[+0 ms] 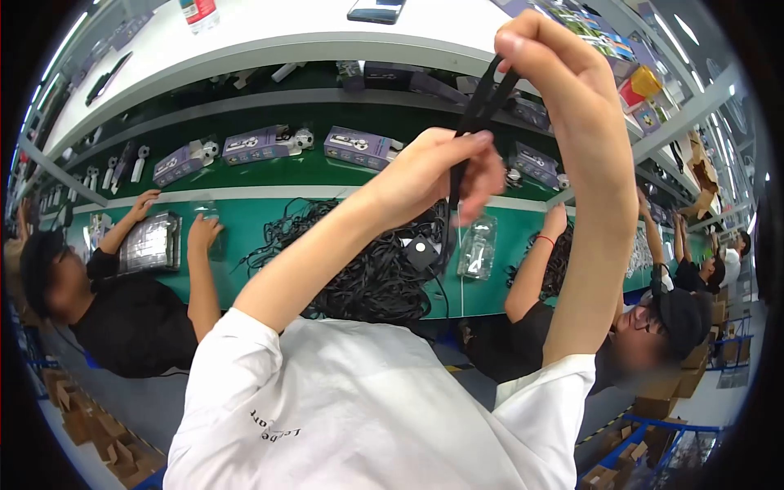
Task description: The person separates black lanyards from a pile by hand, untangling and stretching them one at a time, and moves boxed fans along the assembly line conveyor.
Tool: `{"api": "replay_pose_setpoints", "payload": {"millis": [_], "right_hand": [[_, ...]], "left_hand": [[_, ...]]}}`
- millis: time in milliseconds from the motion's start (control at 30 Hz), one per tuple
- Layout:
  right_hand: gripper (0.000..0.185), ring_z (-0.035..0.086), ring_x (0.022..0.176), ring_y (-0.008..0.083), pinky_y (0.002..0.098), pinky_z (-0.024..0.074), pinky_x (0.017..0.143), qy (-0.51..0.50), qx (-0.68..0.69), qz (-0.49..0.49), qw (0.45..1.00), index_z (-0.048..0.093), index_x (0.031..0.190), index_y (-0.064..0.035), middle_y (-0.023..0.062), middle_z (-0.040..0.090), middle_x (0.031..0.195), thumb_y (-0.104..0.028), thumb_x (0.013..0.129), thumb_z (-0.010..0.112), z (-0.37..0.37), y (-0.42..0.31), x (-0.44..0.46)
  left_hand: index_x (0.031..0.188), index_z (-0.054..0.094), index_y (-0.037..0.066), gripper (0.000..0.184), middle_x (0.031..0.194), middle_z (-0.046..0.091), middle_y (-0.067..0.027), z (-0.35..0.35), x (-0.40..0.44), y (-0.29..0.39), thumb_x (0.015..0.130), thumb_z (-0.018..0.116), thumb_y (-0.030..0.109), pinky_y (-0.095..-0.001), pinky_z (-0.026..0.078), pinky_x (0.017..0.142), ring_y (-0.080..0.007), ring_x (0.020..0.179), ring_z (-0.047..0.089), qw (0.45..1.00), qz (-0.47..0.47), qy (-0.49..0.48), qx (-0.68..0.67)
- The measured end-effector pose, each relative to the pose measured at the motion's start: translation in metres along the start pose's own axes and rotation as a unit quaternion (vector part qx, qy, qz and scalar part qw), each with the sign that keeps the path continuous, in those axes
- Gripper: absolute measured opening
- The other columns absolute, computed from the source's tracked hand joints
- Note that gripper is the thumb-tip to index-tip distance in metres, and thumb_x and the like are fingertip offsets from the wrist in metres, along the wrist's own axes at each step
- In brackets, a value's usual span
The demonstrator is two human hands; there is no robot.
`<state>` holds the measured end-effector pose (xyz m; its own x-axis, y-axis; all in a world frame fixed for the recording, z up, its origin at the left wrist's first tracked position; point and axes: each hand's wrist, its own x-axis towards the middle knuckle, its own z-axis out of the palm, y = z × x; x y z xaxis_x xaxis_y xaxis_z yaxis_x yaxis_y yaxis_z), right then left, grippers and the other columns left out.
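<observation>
My right hand [559,61] is raised high, thumb and finger pinching the top of a black strap [482,100] that is folded into a loop there. Lower down, my left hand [453,167] closes on the same strap; its fingertips are slightly blurred. The strap's lower part hangs down past my left hand toward a tangled pile of black straps [367,278] on the green bench. A small black piece with a white dot [420,251] lies at the pile's right side. Beside it is a clear plastic package [478,249].
Printed boxes [359,147] line the shelf behind the bench [233,273]. Above, a white shelf [269,24] holds a phone [376,10] and a bottle [198,12]. People in dark shirts work on both sides; the left one is near stacked clear packages [151,242].
</observation>
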<state>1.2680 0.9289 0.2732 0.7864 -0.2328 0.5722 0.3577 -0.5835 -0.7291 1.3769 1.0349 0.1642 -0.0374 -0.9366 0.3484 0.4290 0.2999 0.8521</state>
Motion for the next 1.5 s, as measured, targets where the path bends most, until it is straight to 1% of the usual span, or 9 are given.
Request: {"api": "replay_pose_setpoints", "payload": {"millis": [267,433,667,967,1167,1200,1233,1367,1500], "right_hand": [[0.015,0.054,0.082,0.0097,0.0279,0.0438,0.083,-0.063,0.037,0.093,0.993,0.053,0.088,-0.005,0.0019,0.054,0.084,-0.009,0.079,0.064,-0.028,-0.013,-0.022],[0.019,0.04,0.055,0.0037,0.0202,0.0315,0.049,0.027,-0.051,0.11,0.992,0.058,0.094,-0.0017,-0.0038,0.041,0.07,-0.001,0.076,0.06,-0.028,-0.036,-0.017],[0.023,0.033,0.055,0.003,0.0214,0.0264,0.052,-0.012,-0.285,-0.01,0.958,0.062,0.096,-0.003,-0.0065,0.032,0.062,0.0,0.074,0.06,-0.026,-0.048,0.006],[0.016,0.023,0.056,0.0039,0.026,0.0155,0.053,-0.049,-0.268,0.011,0.962,0.062,0.082,-0.0018,-0.0078,0.025,0.06,-0.002,0.066,0.064,-0.004,-0.054,0.012],[0.03,0.028,0.06,0.003,0.0224,0.0194,0.055,-0.105,-0.215,0.072,0.968,0.063,0.095,-0.0019,-0.0063,0.033,0.066,-0.001,0.065,0.064,-0.003,-0.051,0.015],[0.037,0.045,0.067,0.0081,0.0241,0.0359,0.062,-0.168,-0.235,0.167,0.943,0.064,0.102,-0.0028,-0.0008,0.047,0.076,-0.006,0.065,0.067,-0.006,-0.06,0.016],[0.048,0.053,0.083,0.0149,0.0284,0.0409,0.074,-0.177,-0.323,0.027,0.929,0.062,0.111,-0.0027,0.0051,0.053,0.09,-0.012,0.065,0.071,0.001,-0.059,0.011],[0.097,0.047,0.13,0.0331,0.04,0.0365,0.108,-0.233,-0.142,-0.072,0.959,0.037,0.143,-0.0001,0.0197,0.049,0.137,-0.031,0.064,0.084,0.11,-0.03,-0.026],[0.053,0.061,0.091,0.0181,0.0305,0.0477,0.082,-0.381,0.245,0.211,0.866,0.056,0.119,-0.0002,0.0096,0.063,0.102,-0.011,0.072,0.079,0.242,0.053,-0.083]], "left_hand": [[0.07,0.061,-0.001,0.06,0.049,0.044,0.0007,0.012,-0.029,-0.021,0.105,0.032,0.039,-0.0246,0.032,0.049,-0.0075,0.047,0.038,0.992,0.006,0.074,0.099],[0.067,0.058,0.001,0.054,0.051,0.035,0.0051,0.001,-0.036,-0.026,0.103,0.04,0.038,-0.0242,0.025,0.047,-0.0051,0.049,0.03,0.98,-0.057,0.118,0.149],[0.065,0.045,0.007,0.044,0.058,0.034,0.0064,-0.019,-0.076,-0.042,0.103,0.045,0.028,-0.0232,0.026,0.048,-0.0043,0.052,0.028,0.967,-0.066,0.194,0.151],[0.07,0.046,0.008,0.036,0.062,0.035,0.0073,-0.05,-0.127,-0.056,0.103,0.046,0.023,-0.0222,0.024,0.048,-0.0038,0.053,0.029,0.957,-0.049,0.27,0.092],[0.071,0.049,0.005,0.035,0.061,0.039,0.0059,-0.055,-0.156,-0.045,0.1,0.051,0.024,-0.0238,0.028,0.048,-0.0046,0.054,0.034,0.928,-0.115,0.344,0.089],[0.071,0.05,0.004,0.034,0.061,0.041,0.0051,-0.057,-0.161,-0.04,0.099,0.052,0.024,-0.025,0.03,0.049,-0.0054,0.054,0.036,0.916,-0.137,0.358,0.119],[0.071,0.049,0.005,0.032,0.062,0.039,0.0072,-0.055,-0.168,-0.039,0.097,0.055,0.023,-0.0261,0.028,0.05,-0.0055,0.055,0.031,0.886,-0.093,0.35,0.289],[0.077,0.054,-0.003,0.02,0.06,0.05,-0.0086,-0.009,-0.193,0.015,0.087,0.055,0.014,-0.0316,0.039,0.056,-0.0142,0.055,0.047,0.854,-0.08,0.298,0.42],[0.077,0.058,-0.002,0.016,0.06,0.055,-0.0158,0.023,-0.234,0.07,0.084,0.057,0.012,-0.0347,0.041,0.05,-0.0243,0.049,0.053,0.816,-0.062,0.317,0.479]]}}
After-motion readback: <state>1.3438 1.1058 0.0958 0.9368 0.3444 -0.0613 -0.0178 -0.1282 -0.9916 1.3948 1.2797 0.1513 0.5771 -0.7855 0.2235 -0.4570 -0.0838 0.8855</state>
